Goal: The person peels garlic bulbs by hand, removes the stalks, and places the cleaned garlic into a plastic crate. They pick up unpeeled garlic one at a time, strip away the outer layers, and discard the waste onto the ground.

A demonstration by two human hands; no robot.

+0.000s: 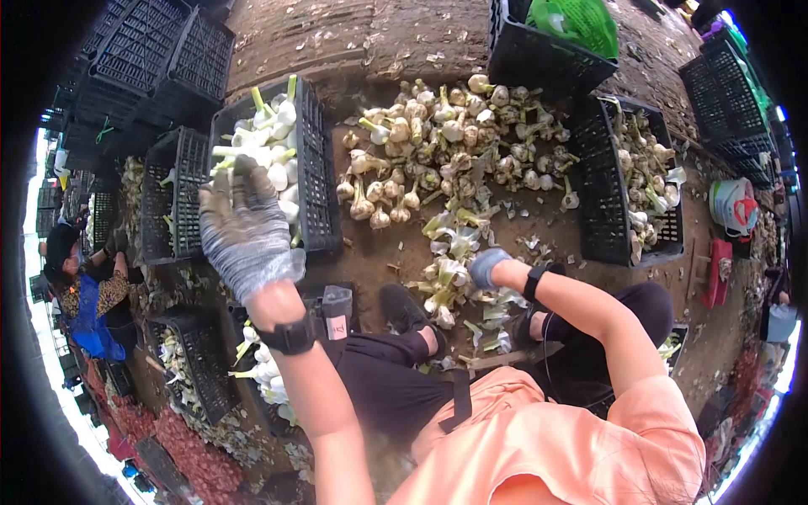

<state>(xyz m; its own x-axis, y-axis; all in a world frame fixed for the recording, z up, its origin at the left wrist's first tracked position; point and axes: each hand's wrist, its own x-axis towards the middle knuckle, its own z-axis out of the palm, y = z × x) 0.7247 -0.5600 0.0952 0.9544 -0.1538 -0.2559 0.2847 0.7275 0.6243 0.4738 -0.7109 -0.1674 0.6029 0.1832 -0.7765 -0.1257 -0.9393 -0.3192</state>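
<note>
My left hand (pixel 246 223), in a dirty grey glove, reaches over a black crate (pixel 317 181) full of white trimmed garlic bulbs (pixel 268 139). Its fingers are stretched out, slightly blurred, and I see nothing held in them. My right hand (pixel 486 268), also gloved, is curled like a fist near my knees, beside garlic peelings and leaves (pixel 450 273). What it holds, if anything, is hidden. Ahead of both hands, a heap of untrimmed garlic bulbs (pixel 454 130) with dry skins lies on the ground.
A crate of untrimmed garlic (pixel 644 181) stands at right. Another dark crate (pixel 547 55) holding a green net bag (pixel 576 25) is beyond the heap. Crates (pixel 139 55) are stacked at far left, near another person (pixel 88 290). A white bucket (pixel 732 206) stands far right.
</note>
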